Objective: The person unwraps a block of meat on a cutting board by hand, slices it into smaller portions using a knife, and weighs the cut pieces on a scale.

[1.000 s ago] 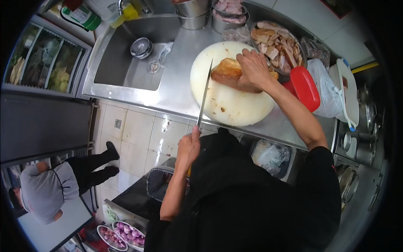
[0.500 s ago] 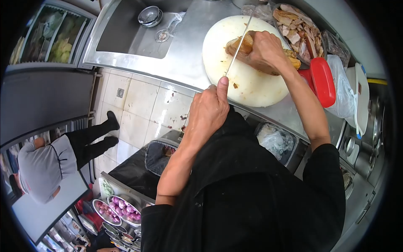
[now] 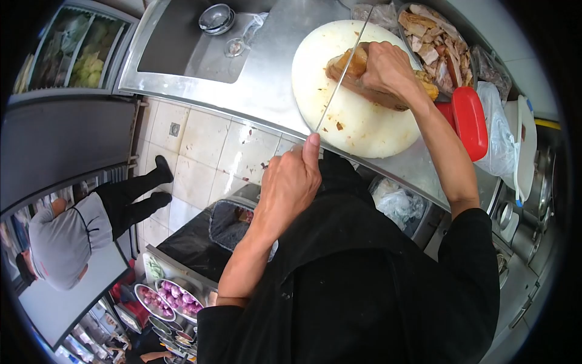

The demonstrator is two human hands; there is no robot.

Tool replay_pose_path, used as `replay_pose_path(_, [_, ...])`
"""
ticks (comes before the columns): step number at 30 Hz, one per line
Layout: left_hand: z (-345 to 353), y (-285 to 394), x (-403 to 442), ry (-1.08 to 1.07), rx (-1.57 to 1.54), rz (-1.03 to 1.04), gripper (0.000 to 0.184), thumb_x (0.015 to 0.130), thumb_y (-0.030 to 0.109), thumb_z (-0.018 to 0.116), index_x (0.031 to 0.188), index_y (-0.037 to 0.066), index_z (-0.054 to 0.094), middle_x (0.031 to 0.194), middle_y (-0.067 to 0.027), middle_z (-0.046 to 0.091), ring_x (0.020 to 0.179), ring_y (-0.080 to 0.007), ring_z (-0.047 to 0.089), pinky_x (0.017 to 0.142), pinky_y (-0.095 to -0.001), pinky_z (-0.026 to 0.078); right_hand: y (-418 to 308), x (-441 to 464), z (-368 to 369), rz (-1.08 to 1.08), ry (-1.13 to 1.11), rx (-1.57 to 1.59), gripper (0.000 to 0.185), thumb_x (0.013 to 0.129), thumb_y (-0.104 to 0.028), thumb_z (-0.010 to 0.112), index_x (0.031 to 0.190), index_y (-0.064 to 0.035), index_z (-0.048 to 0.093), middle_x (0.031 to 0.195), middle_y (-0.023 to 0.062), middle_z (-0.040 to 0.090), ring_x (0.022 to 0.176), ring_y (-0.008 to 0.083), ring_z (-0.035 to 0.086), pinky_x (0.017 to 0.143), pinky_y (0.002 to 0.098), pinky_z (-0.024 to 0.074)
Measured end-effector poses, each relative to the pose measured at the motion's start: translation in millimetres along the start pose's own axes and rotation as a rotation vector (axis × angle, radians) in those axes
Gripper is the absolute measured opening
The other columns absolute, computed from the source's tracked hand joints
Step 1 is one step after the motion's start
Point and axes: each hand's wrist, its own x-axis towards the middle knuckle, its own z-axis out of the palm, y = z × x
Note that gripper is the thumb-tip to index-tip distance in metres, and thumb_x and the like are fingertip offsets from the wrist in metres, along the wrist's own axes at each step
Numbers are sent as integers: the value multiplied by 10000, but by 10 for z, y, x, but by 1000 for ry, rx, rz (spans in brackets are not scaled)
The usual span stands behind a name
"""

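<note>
Closed round the handle of a long thin knife point(image 3: 339, 82) is my left hand point(image 3: 290, 185), just off the front edge of the round white cutting board point(image 3: 370, 136). The blade slants away over the board and crosses the left part of a browned piece of meat point(image 3: 379, 96). My right hand point(image 3: 391, 70) is wrapped over the top of this meat and holds it against the board, hiding its middle. Small scraps lie around the meat. Behind my right hand, a metal bowl of cut meat point(image 3: 433, 45) touches the far right of the board.
A sink point(image 3: 182, 57) with small strainers point(image 3: 216, 19) is at the left. Right of the board are a red plastic container point(image 3: 470, 121) and a plastic bag point(image 3: 497, 130). Another person point(image 3: 66, 236) stands at a table at the lower left. Bowls of purple onions point(image 3: 179, 297) are below.
The view has shifted. Over the last half second my left hand has drawn back toward me with the knife, whose blade now lies across the meat. My right hand has stayed on the meat.
</note>
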Motion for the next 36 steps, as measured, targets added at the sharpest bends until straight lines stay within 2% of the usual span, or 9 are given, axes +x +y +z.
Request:
replay_pose_path(6, [124, 304, 697, -16, -20, 214, 578, 1054, 347, 382, 775, -56, 687, 790, -373, 616, 800, -549, 617, 793, -588, 495, -59, -96, -12, -52, 59, 9, 348, 612, -189, 703, 820, 89, 684, 755, 316, 647, 743, 470, 666, 708, 495, 549])
replay_pose_path(9, [170, 491, 922, 57, -29, 148, 711, 1062, 410, 315, 701, -121, 620, 719, -384, 577, 818, -539, 605, 804, -557, 474, -60, -70, -42, 3, 47, -3, 310, 605, -146, 669, 838, 56, 696, 786, 292, 670, 780, 451, 679, 739, 482, 555])
replay_pose_path(10, [165, 491, 942, 54, -35, 130, 688, 1045, 411, 369, 706, -109, 664, 758, -386, 608, 807, -557, 614, 798, -575, 500, -69, -42, -59, 35, 26, -6, 302, 601, -127, 654, 847, 40, 701, 802, 279, 682, 799, 441, 686, 755, 475, 557])
replay_pose_path(16, [164, 46, 414, 49, -20, 124, 622, 1047, 392, 373, 772, -69, 686, 778, -375, 617, 813, -569, 607, 798, -596, 483, -2, 60, -59, 25, -41, -3, 445, 561, -203, 703, 925, 53, 709, 851, 292, 684, 853, 442, 682, 780, 480, 550])
replay_pose_path(19, [135, -136, 82, -45, 19, -91, 606, 1058, 384, 338, 863, -93, 658, 835, -387, 591, 920, -564, 571, 840, -563, 449, -19, 59, -94, 0, -26, -3, 337, 568, -126, 636, 844, 56, 696, 825, 272, 687, 812, 449, 679, 779, 470, 557])
replay_pose_path(22, [198, -141, 137, -3, 1, -17, 597, 1057, 379, 342, 851, -79, 665, 827, -382, 595, 902, -563, 576, 831, -566, 454, -4, 61, -106, -5, -53, 5, 473, 546, -233, 723, 924, 50, 708, 835, 292, 682, 839, 432, 684, 780, 470, 551])
replay_pose_path(25, [212, 62, 485, 54, 22, 176, 622, 1044, 408, 379, 772, -57, 691, 775, -357, 635, 795, -543, 632, 769, -567, 517, 5, 52, -53, -31, -33, -48, 378, 581, -160, 652, 896, 42, 706, 845, 269, 691, 843, 438, 682, 790, 468, 554])
replay_pose_path(30, [239, 316, 955, 2, 29, 43, 545, 1048, 328, 368, 797, -60, 657, 801, -339, 627, 810, -545, 603, 794, -588, 475, -57, 54, -135, 13, -63, -22, 428, 587, -217, 698, 931, 37, 705, 880, 265, 701, 882, 422, 690, 805, 462, 553])
replay_pose_path(36, [320, -184, 496, -2, 110, 108, 565, 1048, 354, 377, 817, -76, 661, 798, -352, 623, 831, -554, 597, 805, -592, 474, -18, 118, -134, 31, -123, 15, 486, 543, -252, 744, 932, 38, 713, 873, 277, 698, 872, 413, 694, 800, 453, 554])
